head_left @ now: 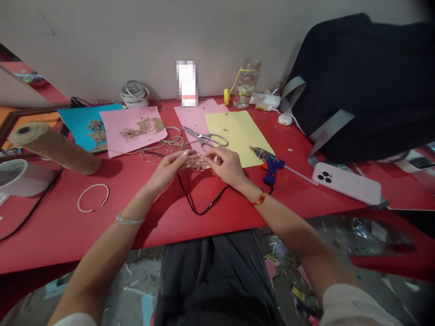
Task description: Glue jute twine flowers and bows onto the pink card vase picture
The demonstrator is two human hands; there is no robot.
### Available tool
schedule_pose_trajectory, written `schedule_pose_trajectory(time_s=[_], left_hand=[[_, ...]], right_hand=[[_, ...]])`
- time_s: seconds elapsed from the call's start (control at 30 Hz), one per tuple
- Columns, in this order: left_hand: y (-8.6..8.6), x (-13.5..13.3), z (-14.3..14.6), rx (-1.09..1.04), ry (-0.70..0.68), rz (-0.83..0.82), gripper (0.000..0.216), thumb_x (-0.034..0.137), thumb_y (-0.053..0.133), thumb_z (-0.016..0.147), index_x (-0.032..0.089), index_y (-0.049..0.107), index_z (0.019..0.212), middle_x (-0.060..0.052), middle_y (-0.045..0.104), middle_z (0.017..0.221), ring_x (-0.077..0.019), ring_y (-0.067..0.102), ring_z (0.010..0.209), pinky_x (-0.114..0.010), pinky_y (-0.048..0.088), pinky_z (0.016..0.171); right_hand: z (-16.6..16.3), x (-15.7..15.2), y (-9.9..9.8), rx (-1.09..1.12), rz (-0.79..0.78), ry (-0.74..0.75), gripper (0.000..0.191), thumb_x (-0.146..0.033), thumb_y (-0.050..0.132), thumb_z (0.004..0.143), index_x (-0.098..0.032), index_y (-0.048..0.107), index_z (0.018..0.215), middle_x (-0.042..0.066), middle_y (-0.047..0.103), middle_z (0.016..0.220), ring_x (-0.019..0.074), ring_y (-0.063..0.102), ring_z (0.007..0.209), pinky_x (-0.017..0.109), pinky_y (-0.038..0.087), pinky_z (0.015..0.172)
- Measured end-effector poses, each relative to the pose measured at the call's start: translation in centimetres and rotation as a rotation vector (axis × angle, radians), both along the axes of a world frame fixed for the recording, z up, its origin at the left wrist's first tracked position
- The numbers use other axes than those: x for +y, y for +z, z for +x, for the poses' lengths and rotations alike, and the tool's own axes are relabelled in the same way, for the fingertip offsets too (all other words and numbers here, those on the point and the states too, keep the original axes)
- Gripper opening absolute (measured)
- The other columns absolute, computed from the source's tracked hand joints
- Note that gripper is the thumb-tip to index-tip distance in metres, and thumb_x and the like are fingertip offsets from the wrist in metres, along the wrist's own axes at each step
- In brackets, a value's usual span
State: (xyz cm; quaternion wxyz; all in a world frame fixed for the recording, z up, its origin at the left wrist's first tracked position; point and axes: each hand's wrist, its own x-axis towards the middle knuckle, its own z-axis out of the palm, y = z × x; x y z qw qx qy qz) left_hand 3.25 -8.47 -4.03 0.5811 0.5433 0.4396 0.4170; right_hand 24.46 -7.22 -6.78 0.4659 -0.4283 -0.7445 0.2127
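Between my two hands is a small looped piece of twine [195, 162], held just above the red table. My left hand [170, 167] pinches its left side with thumb and fingertips. On its right side the fingers of my right hand [226, 165] are closed, partly hiding it. Loose twine strands [166, 146] trail off behind my left hand. Metal scissors [205, 138] lie just beyond, blades spread, across pink and yellow paper [243, 131]. To the right of my right hand rests a blue glue gun [270, 165] with a glue stick [301, 174] in its back.
A tall twine spool [64, 151] and a white tape roll [27, 176] stand left. Pink paper [113, 131] and blue paper [76, 122] bear twine flowers. A black cord [200, 213] loops near my wrists. A glass bottle [247, 86], phone [346, 183] and dark bag [367, 86] are right.
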Motion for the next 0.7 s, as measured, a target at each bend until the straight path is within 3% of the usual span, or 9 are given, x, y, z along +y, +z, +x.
schedule_pose_trajectory(time_s=[0.3,0.43,0.57,0.7], left_hand=[[-0.3,0.0,-0.2,0.011,0.02,-0.048,0.051,0.06,0.081,0.075,0.017,0.074,0.099,-0.006,0.075,0.092,-0.0152,0.068,0.081,-0.028,0.055,0.082],[-0.3,0.1,-0.4,0.03,0.024,-0.044,0.05,0.056,0.085,0.072,0.017,0.073,0.101,-0.007,0.076,0.097,-0.0167,0.069,0.083,-0.029,0.057,0.078],[-0.6,0.4,-0.7,0.06,0.039,0.028,0.05,0.054,0.085,0.072,0.017,0.072,0.102,-0.007,0.076,0.099,-0.0177,0.069,0.084,-0.029,0.056,0.075],[-0.4,0.5,-0.9,0.129,0.049,0.145,0.046,0.054,0.081,0.077,0.017,0.072,0.102,-0.007,0.076,0.099,-0.0167,0.067,0.08,-0.028,0.053,0.073]], right_hand=[[-0.8,-0.8,-0.1,0.127,-0.054,-0.019,0.012,-0.033,0.069,0.09,-0.022,0.068,0.085,0.003,0.068,0.08,0.0155,0.055,0.067,0.03,0.045,0.064],[-1.0,-1.0,-0.3,0.182,-0.121,-0.007,0.014,-0.034,0.072,0.088,-0.022,0.067,0.082,0.003,0.068,0.079,0.0152,0.056,0.067,0.028,0.042,0.059],[-1.0,-1.0,-0.2,0.204,-0.232,0.058,0.018,-0.039,0.073,0.086,-0.021,0.067,0.084,0.003,0.067,0.08,0.0121,0.051,0.059,0.026,0.039,0.051],[-0.8,-0.8,0.0,0.342,-0.418,0.189,0.029,-0.044,0.078,0.08,-0.023,0.064,0.093,0.003,0.068,0.095,0.0072,0.046,0.05,0.024,0.037,0.043]])
